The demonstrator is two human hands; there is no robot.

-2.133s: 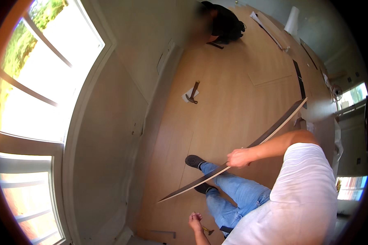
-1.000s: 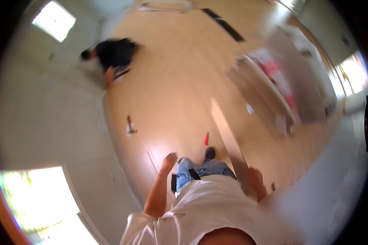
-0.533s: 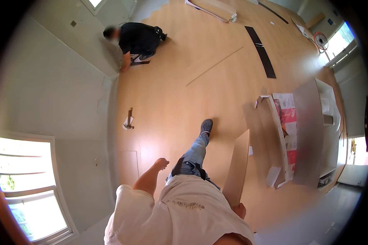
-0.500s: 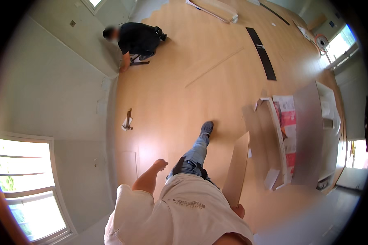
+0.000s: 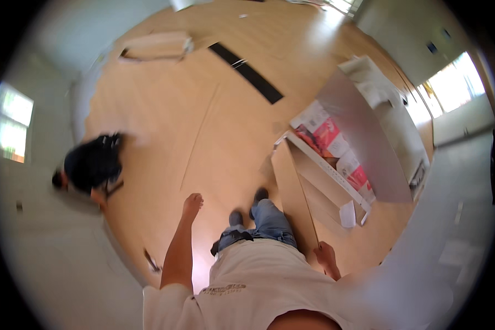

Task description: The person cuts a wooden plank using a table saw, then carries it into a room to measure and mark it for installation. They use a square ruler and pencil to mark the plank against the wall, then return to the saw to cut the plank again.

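My right hand is low on the right side, its fingers closed around the edge of a long, flat wood-coloured board. The board reaches forward from beside my leg and overlaps the near side of an open carton in this view. My left hand hangs out in front on the left, above the floor, its fingers loosely bent and slightly apart. Nothing shows in it.
A person in dark clothes crouches by the left wall. A hammer-like tool lies near that wall. Black strips and a long thin strip lie on the wood floor. Beyond the carton stands a grey-sided cabinet; another carton is far off.
My view has turned to the right, so the crouching person sits lower left and the carton nearer the middle. My left arm has stretched forward; the board now overlaps the carton.
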